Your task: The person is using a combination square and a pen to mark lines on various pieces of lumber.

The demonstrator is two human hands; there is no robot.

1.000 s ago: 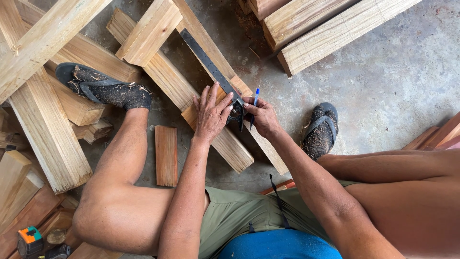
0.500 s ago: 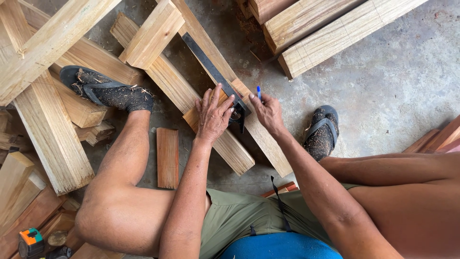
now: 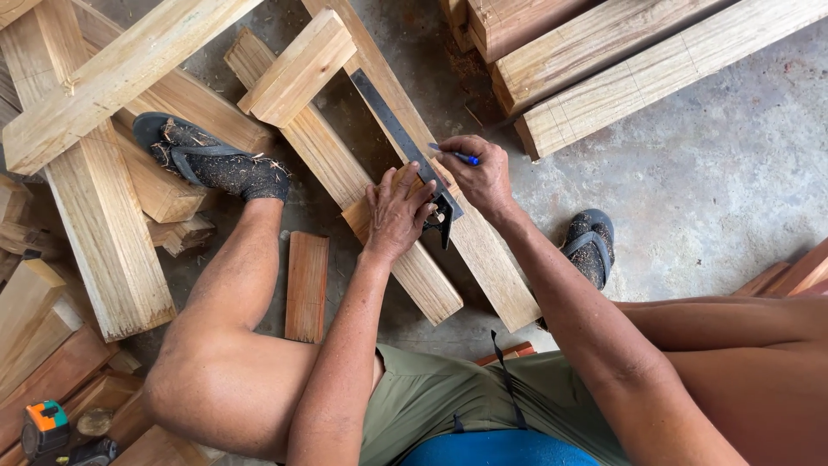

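The left hand lies flat, fingers spread, pressing the stock of a square down onto a plank; it pins rather than grips. The right hand is closed around a blue pen, pinched between thumb and fingers, tip at the blade's edge where it crosses the plank. Compared with a second ago, the right hand has travelled up along the blade, from beside the stock to a point nearer the plank's far edge, while the left hand has held its place on the stock. In my judgement a line is being drawn across the plank against the blade, and the stroke is well under way. The plank lies on the concrete floor between the person's feet, just beside a second plank that carries a short block across it. A small offcut lies by the left knee. No containers are in view. A tape measure with an orange-and-teal case sits at the lower left among stacked timber.
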